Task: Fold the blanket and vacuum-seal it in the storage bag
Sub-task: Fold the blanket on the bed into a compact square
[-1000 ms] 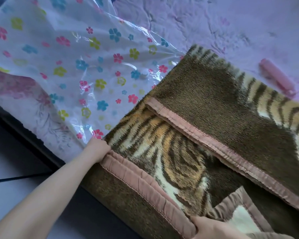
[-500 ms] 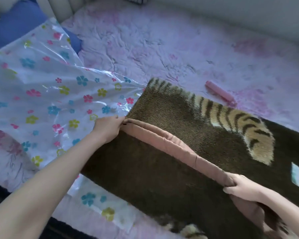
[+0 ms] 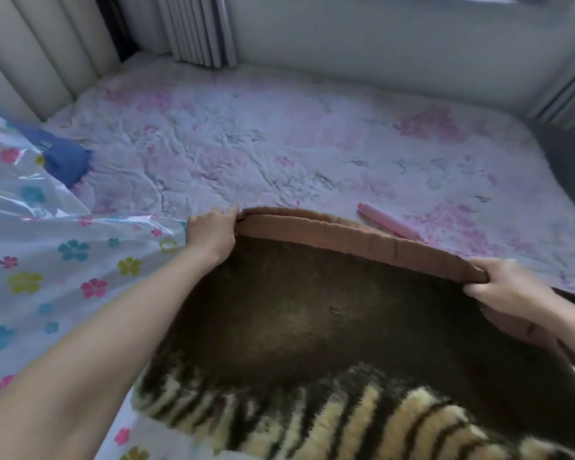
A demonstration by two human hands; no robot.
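Observation:
A thick brown blanket (image 3: 312, 313) with tiger stripes and a pink hem lies folded on the bed in front of me. My left hand (image 3: 211, 232) grips the hem at its far left corner. My right hand (image 3: 508, 288) pinches the same hem at the right. The hem arcs between both hands over the far edge of the blanket. The clear storage bag (image 3: 47, 260), printed with coloured flowers, is spread out at the left, partly under the blanket and my left arm.
A pink tube-shaped object (image 3: 390, 224) lies on the floral bed sheet (image 3: 279, 144) just beyond the blanket. A blue pillow (image 3: 63, 157) sits at the left by the padded headboard (image 3: 37, 61). Walls and curtains border the bed's far side.
Both hands have carried the pink hem away from me across the blanket, folding the near layer over the far part. The hem now lies at the blanket's far edge.

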